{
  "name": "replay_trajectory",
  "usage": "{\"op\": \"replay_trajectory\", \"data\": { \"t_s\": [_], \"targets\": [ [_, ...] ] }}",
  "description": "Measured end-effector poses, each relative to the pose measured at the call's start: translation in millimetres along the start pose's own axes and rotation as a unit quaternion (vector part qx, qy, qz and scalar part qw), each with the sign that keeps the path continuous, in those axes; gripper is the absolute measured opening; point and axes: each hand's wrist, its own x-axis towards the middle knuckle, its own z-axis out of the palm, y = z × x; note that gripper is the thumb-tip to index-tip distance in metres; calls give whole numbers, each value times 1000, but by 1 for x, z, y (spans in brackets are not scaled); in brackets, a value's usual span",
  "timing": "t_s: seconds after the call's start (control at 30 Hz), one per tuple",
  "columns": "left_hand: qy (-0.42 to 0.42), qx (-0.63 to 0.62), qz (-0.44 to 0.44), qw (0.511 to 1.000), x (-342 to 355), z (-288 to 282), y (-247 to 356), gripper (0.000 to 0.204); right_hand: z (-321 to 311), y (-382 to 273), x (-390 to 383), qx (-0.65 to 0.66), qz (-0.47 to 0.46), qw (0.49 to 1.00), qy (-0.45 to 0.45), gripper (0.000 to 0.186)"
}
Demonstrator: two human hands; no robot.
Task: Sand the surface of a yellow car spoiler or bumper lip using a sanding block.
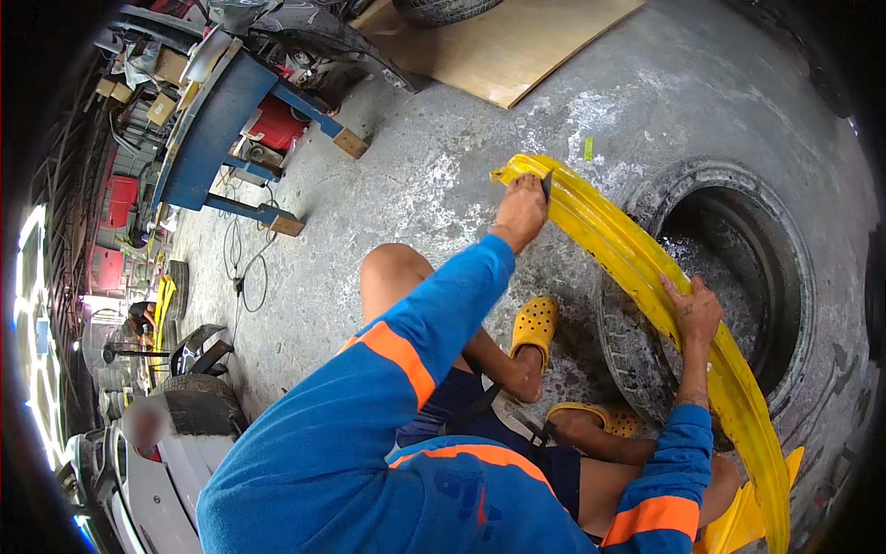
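Observation:
A long, curved yellow panel (pixel 637 247), which looks like a car body part, slants from the upper middle to the lower right. It lies across a large tyre (pixel 646 198) on the floor. My left hand (pixel 522 210) is closed near the panel's far end, with a dark flat sheet (pixel 547 186) showing at its fingers and pressed to the yellow surface. Partway down, my right hand (pixel 696 314) grips the panel, thumb on the near edge; some of its fingers are hidden.
My feet in yellow clogs (pixel 533 328) are beside the tyre. Another yellow piece (pixel 738 522) lies at lower right. A blue stand (pixel 217 129) with wooden feet, a black cable (pixel 242 277) and a wooden board (pixel 498 55) are farther off. A grey car (pixel 166 489) stands at left.

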Motion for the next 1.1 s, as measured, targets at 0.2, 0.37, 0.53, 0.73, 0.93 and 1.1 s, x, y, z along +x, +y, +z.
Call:
{"op": "replay_trajectory", "data": {
  "t_s": [0.2, 0.37, 0.53, 0.73, 0.93, 1.1],
  "targets": [
    [-37, 11, -78, 996, 0, -11, 5, 34, 4, 1, 1, -15, -4, 1000, 15, 79],
    [0, -125, -51, 991, -1, -15, -5, 28, 4, 4, 0, -17, 2, 1000, 12, 80],
    [9, -162, -44, 986, 0, -16, -8, 29, 3, 1, 2, -12, 8, 1000, 4, 81],
    [126, -92, 51, 986, 5, -32, 3, 27, 1, 0, 0, -26, 10, 1000, 3, 82],
    [16, -67, 100, 993, 2, -27, 8, 36, 2, 2, 0, -2, -1, 999, 37, 84],
    [61, -143, -42, 987, -2, -20, 11, 41, 5, 2, 1, -2, 2, 1000, 16, 81]
  ]
}}
